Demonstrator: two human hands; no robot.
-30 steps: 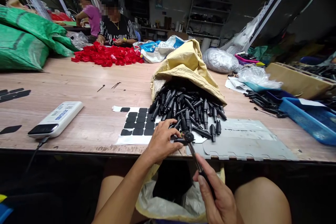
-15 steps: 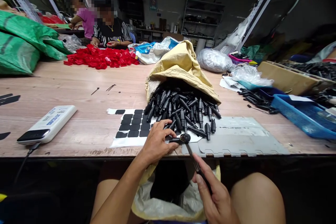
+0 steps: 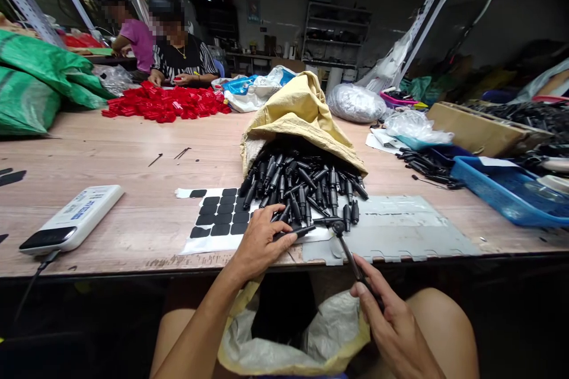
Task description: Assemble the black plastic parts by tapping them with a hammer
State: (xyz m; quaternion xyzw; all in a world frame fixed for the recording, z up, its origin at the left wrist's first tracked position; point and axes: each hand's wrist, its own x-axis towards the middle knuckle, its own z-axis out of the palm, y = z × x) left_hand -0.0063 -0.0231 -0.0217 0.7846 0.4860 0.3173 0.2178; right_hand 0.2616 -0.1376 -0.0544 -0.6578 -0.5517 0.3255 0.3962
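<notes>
My left hand [image 3: 264,237] is closed on a slim black cylindrical part [image 3: 304,231], held between thumb and fingers at the near edge of a pile. My right hand [image 3: 386,311] grips a ratchet wrench [image 3: 350,257] by its dark handle. The wrench's round head points up and left, apart from the held part. Just beyond both hands, many similar black parts [image 3: 306,183] spill from the mouth of a yellow woven sack [image 3: 306,109]. Left of the pile lies a white sheet with black rounded-square stickers [image 3: 221,213], partly under my left hand.
A grey sheet [image 3: 404,231] lies to the right, with a blue tray [image 3: 511,195] beyond it. A white power bank [image 3: 73,216] with a cable sits at left. Below the table edge, an open sack [image 3: 329,331] stands between my knees. Two people work behind red pieces [image 3: 164,102].
The wrench head has moved right, away from the part in my left hand. That part now tilts up to the right. The whole view has shifted slightly.
</notes>
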